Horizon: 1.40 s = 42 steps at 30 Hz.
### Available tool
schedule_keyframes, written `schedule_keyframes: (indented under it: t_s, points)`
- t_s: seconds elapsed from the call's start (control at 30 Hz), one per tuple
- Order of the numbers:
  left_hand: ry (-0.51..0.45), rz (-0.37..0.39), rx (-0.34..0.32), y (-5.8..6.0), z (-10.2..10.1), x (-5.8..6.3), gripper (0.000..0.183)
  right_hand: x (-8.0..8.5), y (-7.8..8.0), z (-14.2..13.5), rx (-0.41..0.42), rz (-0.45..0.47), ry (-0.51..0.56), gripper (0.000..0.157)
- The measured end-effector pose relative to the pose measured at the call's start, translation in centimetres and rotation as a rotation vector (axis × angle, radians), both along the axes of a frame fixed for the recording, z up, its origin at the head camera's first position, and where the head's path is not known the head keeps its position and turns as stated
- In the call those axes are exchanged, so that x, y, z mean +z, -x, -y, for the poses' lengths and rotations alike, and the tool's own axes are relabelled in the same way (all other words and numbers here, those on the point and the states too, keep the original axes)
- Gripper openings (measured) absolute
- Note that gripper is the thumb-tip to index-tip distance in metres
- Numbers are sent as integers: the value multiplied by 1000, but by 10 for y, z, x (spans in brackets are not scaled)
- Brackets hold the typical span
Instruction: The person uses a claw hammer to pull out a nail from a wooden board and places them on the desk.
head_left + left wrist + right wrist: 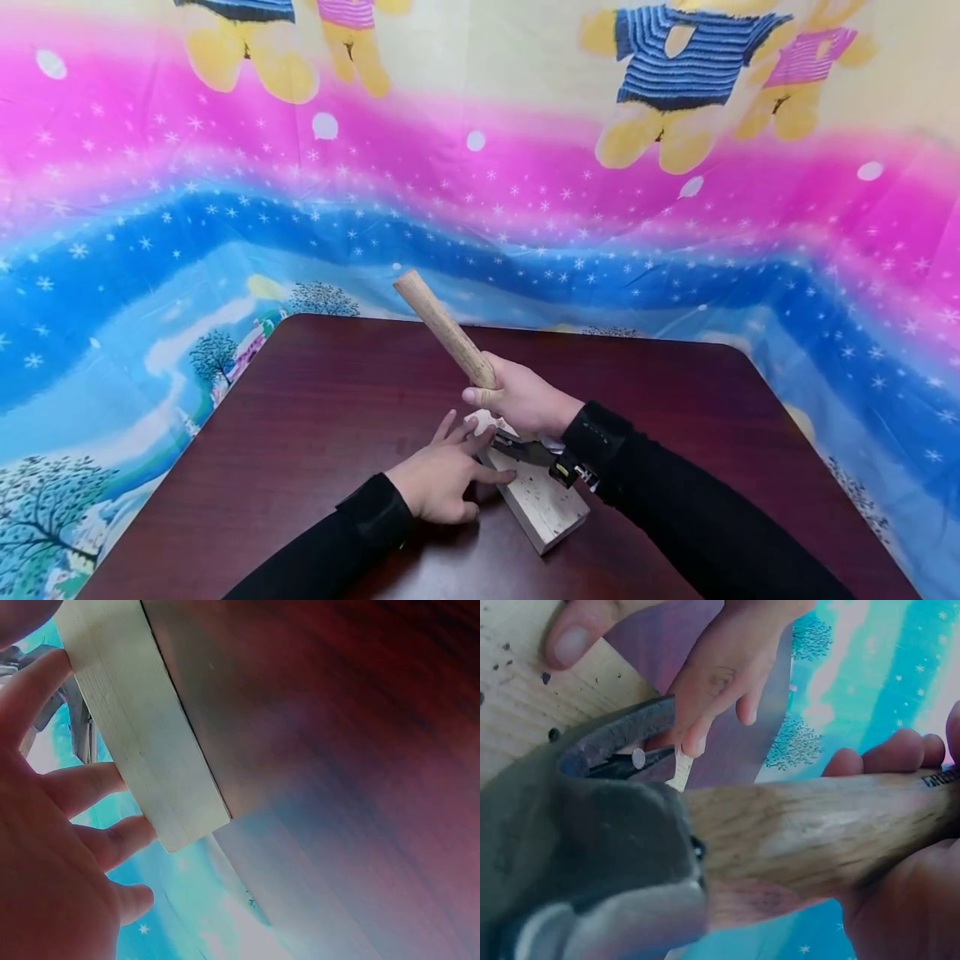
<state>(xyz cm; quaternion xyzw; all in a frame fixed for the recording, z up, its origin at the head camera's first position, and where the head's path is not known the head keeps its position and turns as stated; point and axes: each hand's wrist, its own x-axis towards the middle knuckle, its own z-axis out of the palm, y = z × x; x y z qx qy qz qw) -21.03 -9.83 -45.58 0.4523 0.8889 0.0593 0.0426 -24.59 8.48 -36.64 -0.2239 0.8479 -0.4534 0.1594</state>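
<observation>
My two hands are apart, near each other, over one wooden block point(543, 500). My right hand point(525, 396) is wrapped round the handle of one hammer point(450, 337), whose free end slants up and away past my fist, to its left. The one metal hammer head point(607, 847) sits below that fist, on the near side, over the block. Its claw has two prongs point(622, 731), and what looks like one nail head point(638, 758) shows between them, just beside my left fingers.

My left hand point(438, 479) holds nothing; its fingers are spread, several fingertips against the block's edge. I cannot tell whether any of them touches the metal. The block stretches from between my hands back toward me, several dark marks dotting its top.

Under both hands is one dark red table point(337, 417). Two black sleeves point(675, 500) reach my wrists. Beyond my hands hangs a cloth point(480, 192) with four printed figures point(675, 58) in striped tops.
</observation>
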Motion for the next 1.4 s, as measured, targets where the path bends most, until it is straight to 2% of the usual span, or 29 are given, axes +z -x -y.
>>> schedule_keyframes:
  t_s: [0.23,0.37,0.53,0.73,0.87,0.97,1.13,1.3,1.4]
  points:
    - [-4,-39,13,2,1,5,65,5,-3,-5,-8,-79,2,37]
    - [-13,-33,22,4,4,9,67,7,-8,-11,-35,-118,43,33]
    - [-10,-27,42,4,8,10,68,8,-13,-9,-17,-154,54,38]
    - [-28,13,43,-1,10,3,68,7,-17,-6,-35,-81,72,28]
    - [-36,28,50,-4,11,1,66,13,-16,-2,-35,-46,66,20]
    - [-27,43,51,-5,10,0,64,21,-14,2,-25,-22,85,21]
    - [13,65,34,-3,4,4,64,45,-10,5,4,28,130,27]
    - [66,57,24,-1,-2,8,64,73,-5,11,54,5,130,26]
    - [67,39,0,-1,-5,8,64,88,-2,14,80,-8,133,29]
